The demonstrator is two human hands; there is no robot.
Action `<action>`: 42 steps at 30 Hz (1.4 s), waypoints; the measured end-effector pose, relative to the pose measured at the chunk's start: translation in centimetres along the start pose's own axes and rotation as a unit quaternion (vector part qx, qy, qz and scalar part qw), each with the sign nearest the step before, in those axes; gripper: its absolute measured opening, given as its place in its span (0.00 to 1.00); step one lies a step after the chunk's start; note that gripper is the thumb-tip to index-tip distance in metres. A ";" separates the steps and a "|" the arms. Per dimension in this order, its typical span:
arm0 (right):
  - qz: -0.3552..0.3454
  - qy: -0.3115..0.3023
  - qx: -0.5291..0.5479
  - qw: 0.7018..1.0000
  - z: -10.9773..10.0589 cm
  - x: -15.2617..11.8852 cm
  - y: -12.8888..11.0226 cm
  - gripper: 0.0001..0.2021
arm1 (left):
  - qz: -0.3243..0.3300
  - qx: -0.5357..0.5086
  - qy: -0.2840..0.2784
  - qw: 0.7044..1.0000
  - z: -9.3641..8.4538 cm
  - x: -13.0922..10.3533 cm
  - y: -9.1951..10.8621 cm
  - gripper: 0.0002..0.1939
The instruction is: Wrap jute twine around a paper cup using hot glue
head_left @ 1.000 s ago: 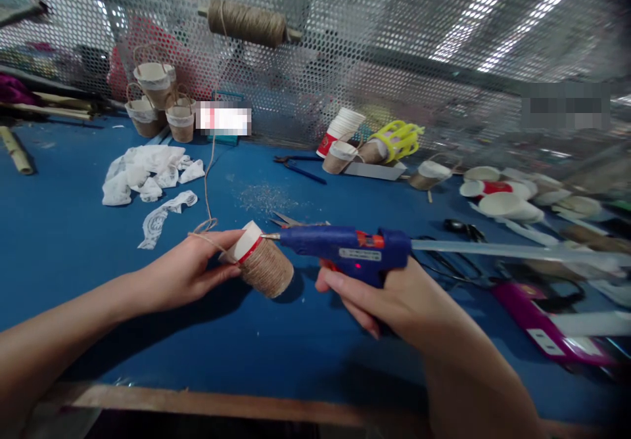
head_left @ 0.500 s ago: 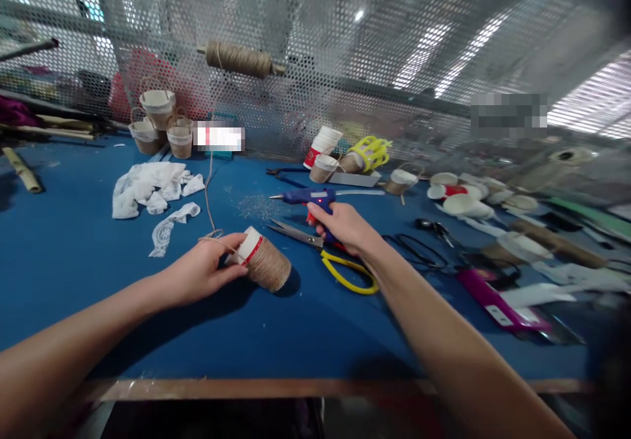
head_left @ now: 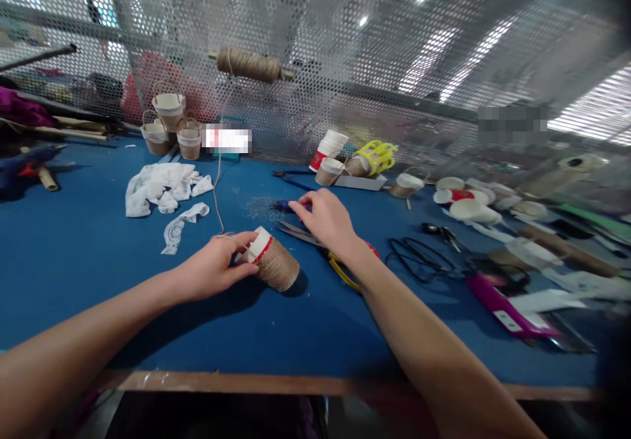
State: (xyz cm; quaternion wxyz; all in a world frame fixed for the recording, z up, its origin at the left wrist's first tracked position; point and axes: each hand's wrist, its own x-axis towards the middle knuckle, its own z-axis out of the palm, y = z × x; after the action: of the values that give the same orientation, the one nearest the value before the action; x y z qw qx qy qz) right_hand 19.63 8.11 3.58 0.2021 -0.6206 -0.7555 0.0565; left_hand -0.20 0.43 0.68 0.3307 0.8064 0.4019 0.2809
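In the head view my left hand (head_left: 219, 261) is closed on the white rim of a paper cup (head_left: 277, 265) lying tilted, its lower part wrapped in brown twine. A strand of twine (head_left: 217, 196) runs from my left fingers up towards the spool (head_left: 249, 64). My right hand (head_left: 328, 219) is closed over a blue hot glue gun (head_left: 282, 206). The gun sits low over the table with its nozzle to the left; my hand hides most of its body. Yellow-handled scissors (head_left: 298, 232) lie under and beside my right hand, partly covered.
White lace strips (head_left: 162, 189) lie at left behind my left hand. Small twine-wrapped baskets (head_left: 169, 107) are stacked at the back left. Paper cups (head_left: 329, 146) and pliers (head_left: 290, 179) stand or lie behind. A purple power strip (head_left: 507, 307) and black cable (head_left: 414, 258) are at right.
My right hand has turned over and lowered the glue gun; its body, upright before, is now mostly covered. The left hand keeps the cup. The view has shifted slightly, showing another blue tool at far left.
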 end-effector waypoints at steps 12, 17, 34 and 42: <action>-0.216 -0.084 0.141 0.962 -1.5 -4.9 -6.3 0.03 | 0.006 -0.035 0.021 0.999 0.1 -0.4 0.1 0.09; -0.135 -0.073 0.269 0.951 -2.5 -4.5 -4.5 0.05 | 0.007 -0.161 -0.007 0.987 0.0 -0.5 0.6 0.17; -0.022 -0.062 0.407 0.911 -2.2 -6.7 -1.4 0.08 | -0.065 -0.268 -0.015 0.961 -0.3 -0.8 1.1 0.23; -0.010 -0.076 0.415 0.907 -1.5 -6.8 -0.8 0.07 | -0.059 -0.292 -0.016 0.954 -0.3 -0.9 1.4 0.22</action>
State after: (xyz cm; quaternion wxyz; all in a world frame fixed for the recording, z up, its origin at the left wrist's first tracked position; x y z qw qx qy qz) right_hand 20.43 1.10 3.63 0.3837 -0.4673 -0.6829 0.4100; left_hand -0.29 -0.87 1.75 0.5740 0.6541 0.3435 0.3530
